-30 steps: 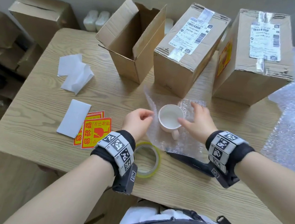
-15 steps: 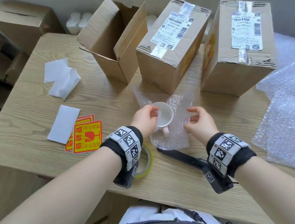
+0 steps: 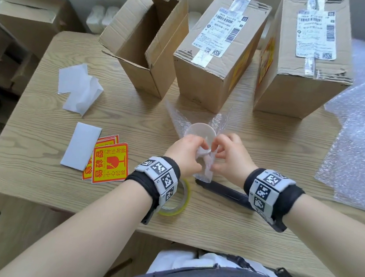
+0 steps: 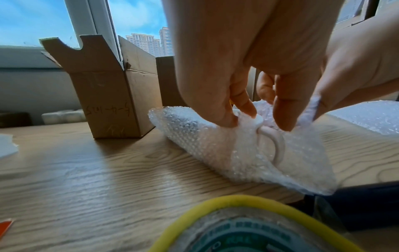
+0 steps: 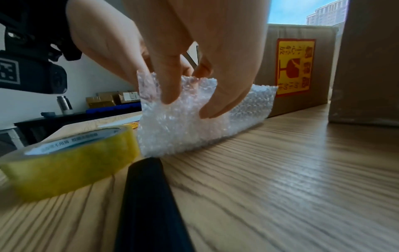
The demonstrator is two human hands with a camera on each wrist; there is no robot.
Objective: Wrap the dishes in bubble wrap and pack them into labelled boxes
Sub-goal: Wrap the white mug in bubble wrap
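Over at the left edge of the table (image 3: pixel 32 107) the fragile stickers (image 3: pixel 109 163) lie untouched, and just right of them the left hand (image 3: pixel 184 154) is in the thick of it, fingers curled and pinching the bubble wrap (image 4: pixel 205 145) against the rim of the white mug (image 3: pixel 200 132), which stands near the middle of the table, a little toward its front edge. The right hand (image 3: pixel 231 157) mirrors it, fingertips (image 5: pixel 170 95) pinching the opposite flap of wrap up and inward. To do this well, I'd say draw both flaps snug over the handle (image 4: pixel 278 148), overlap them, and hold the seam with one hand while the other reaches for the yellow tape roll (image 3: pixel 179 197) close behind the left wrist; slack here would probably let the wrap spring open. Farther right, near the back edge, the open box (image 3: pixel 147 43) and two sealed, labelled boxes (image 3: pixel 218 58) wait. Now the unknowns: the mug's body is veiled by wrap and fingers, the dark tool (image 3: pixel 225 192) by the front edge is half under the right wrist, too hidden to name, and the open box's inside is out of sight.
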